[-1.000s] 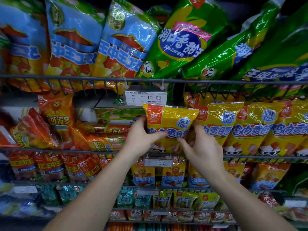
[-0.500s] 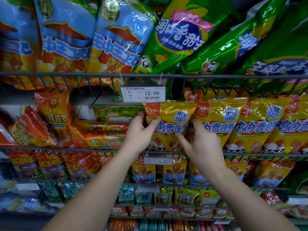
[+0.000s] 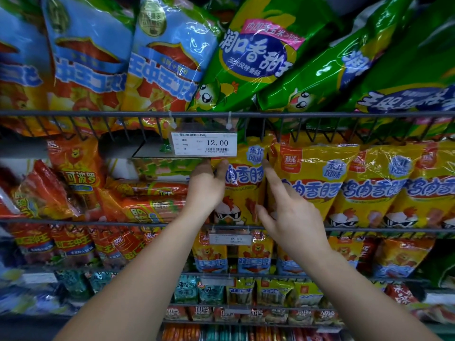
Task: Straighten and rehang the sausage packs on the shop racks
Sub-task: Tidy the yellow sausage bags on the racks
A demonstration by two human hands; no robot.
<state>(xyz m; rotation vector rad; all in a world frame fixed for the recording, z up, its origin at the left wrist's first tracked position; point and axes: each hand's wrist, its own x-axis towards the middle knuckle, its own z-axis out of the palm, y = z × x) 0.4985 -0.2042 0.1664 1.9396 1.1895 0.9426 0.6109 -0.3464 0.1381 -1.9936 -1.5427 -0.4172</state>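
Hands up at the second tier in the head view: the left hand (image 3: 205, 190) grips the left edge of a yellow plastic sausage pack (image 3: 242, 190), thumb on its front, fingers tucked behind. The right hand (image 3: 293, 217) is spread loose, index finger straight along the pack's right edge, thumb touching its lower corner. The pack stands upright on the grey wire rack (image 3: 369, 229), its top just under a white price tag (image 3: 204, 143) reading 12.00, right beside a row of matching yellow packs (image 3: 312, 183).

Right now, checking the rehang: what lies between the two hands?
Head view: the yellow sausage pack lies between the left hand and right hand.
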